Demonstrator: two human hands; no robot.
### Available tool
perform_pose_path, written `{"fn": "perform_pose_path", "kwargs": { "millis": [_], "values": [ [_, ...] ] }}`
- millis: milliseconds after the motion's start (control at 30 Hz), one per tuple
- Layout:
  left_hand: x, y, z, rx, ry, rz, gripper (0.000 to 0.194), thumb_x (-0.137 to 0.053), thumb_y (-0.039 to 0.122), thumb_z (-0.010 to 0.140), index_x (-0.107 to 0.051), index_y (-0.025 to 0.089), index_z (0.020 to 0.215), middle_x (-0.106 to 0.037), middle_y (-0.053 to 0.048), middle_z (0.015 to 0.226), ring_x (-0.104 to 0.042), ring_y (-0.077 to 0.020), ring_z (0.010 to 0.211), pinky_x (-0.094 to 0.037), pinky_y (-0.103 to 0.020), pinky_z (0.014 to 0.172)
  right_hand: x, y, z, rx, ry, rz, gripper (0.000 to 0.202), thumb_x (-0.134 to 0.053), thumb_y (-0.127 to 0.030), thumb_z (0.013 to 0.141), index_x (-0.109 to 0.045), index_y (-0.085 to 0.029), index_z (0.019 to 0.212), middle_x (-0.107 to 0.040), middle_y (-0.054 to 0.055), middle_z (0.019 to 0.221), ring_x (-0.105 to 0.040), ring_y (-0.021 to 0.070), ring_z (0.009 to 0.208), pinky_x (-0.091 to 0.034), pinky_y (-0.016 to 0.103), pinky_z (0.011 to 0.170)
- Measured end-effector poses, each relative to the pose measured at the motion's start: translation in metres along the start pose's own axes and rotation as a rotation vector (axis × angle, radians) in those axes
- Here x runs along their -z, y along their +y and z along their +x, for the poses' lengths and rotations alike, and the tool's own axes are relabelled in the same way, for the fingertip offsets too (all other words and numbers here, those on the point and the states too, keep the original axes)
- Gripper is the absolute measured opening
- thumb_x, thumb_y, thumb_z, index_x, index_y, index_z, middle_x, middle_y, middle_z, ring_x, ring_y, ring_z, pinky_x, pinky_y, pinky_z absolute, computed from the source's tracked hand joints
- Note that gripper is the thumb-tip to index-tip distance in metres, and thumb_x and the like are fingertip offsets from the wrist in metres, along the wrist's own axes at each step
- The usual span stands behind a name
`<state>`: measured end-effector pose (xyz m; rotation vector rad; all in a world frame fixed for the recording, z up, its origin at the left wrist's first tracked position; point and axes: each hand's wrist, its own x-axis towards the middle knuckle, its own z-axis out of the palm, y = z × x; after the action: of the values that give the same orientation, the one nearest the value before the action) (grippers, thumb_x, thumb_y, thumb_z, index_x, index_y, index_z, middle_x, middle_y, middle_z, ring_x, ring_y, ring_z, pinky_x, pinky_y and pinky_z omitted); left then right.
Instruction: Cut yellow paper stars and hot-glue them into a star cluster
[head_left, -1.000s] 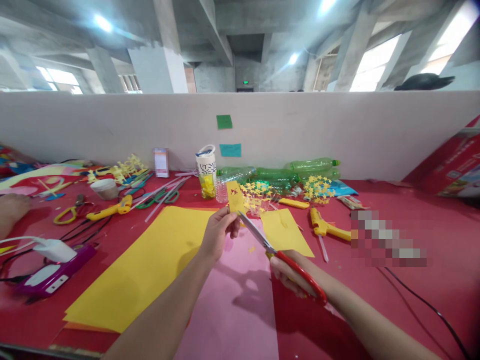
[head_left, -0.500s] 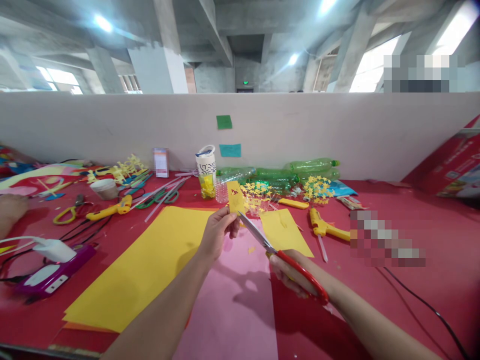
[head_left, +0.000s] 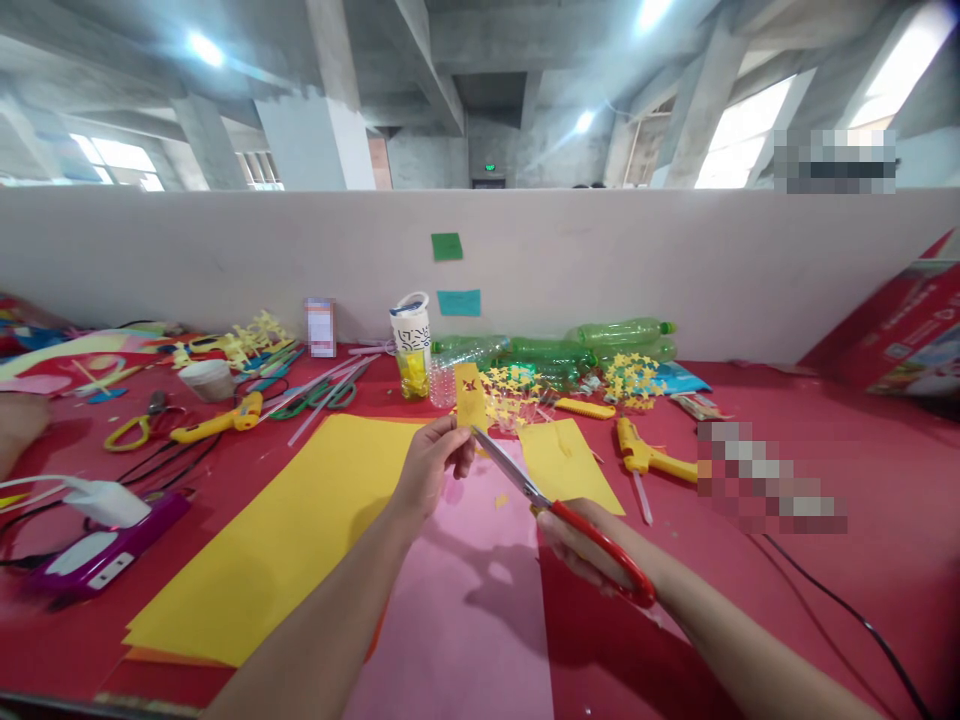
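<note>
My left hand (head_left: 436,462) pinches the lower end of a small yellow paper strip (head_left: 470,392), which stands upright with a ragged dark cut-out in its upper half. My right hand (head_left: 581,548) grips red-handled scissors (head_left: 600,540); their blades point up and left, with the tips at the strip's lower right edge beside my left fingertips. Whether the blades are parted there is hard to tell. Beneath both hands lies a pink sheet (head_left: 465,620) with a small yellow scrap (head_left: 501,501) on it. A stack of yellow paper (head_left: 285,530) lies to the left.
Yellow paper stars (head_left: 634,380) stand near green plastic bottles (head_left: 555,362). A yellow glue gun (head_left: 652,458) lies right, another glue gun (head_left: 221,418) left. A purple power strip (head_left: 112,550) sits front left. Another person's hand (head_left: 22,425) shows at the left edge. A white partition (head_left: 570,260) closes the back.
Hardly anything differs. The view has shifted very slightly; both hands keep their grip, and the scissor tips stay at the strip's lower edge.
</note>
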<state>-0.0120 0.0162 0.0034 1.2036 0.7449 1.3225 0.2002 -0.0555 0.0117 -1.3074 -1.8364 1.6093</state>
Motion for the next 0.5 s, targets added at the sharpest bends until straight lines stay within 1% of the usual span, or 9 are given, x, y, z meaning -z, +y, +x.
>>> {"fn": "perform_pose_path", "kwargs": {
  "millis": [133, 333, 500],
  "values": [
    [-0.0002, -0.0002, 0.0001, 0.004, 0.004, 0.0, 0.016, -0.052, 0.022, 0.077, -0.053, 0.014, 0.063, -0.052, 0.004, 0.049, -0.04, -0.0048, 0.038, -0.028, -0.019, 0.039, 0.0005, 0.0024, 0.0006, -0.012, 0.0, -0.005, 0.049, -0.037, -0.062, 0.08, -0.042, -0.018, 0.061, -0.036, -0.007, 0.034, -0.032, 0.0053, 0.027, -0.023, 0.016, 0.03],
    [-0.0003, -0.0004, 0.0, -0.003, 0.001, -0.006, 0.017, -0.051, 0.021, 0.077, -0.051, 0.015, 0.061, -0.052, 0.004, 0.049, -0.04, -0.005, 0.037, -0.028, -0.019, 0.039, -0.0001, -0.0029, -0.0013, 0.002, -0.004, -0.013, 0.047, -0.037, -0.06, 0.082, -0.042, -0.017, 0.063, -0.036, -0.008, 0.035, -0.031, 0.0044, 0.027, -0.025, 0.016, 0.031],
    [0.0006, -0.0013, -0.0002, -0.026, 0.002, 0.025, 0.019, -0.05, 0.022, 0.079, -0.052, 0.015, 0.062, -0.053, 0.003, 0.051, -0.043, -0.0063, 0.039, -0.029, -0.02, 0.04, -0.0005, 0.0055, 0.0049, -0.014, 0.023, -0.005, 0.047, -0.038, -0.062, 0.08, -0.041, -0.018, 0.063, -0.036, -0.008, 0.035, -0.03, 0.0039, 0.026, -0.023, 0.015, 0.03]
  ]
}}
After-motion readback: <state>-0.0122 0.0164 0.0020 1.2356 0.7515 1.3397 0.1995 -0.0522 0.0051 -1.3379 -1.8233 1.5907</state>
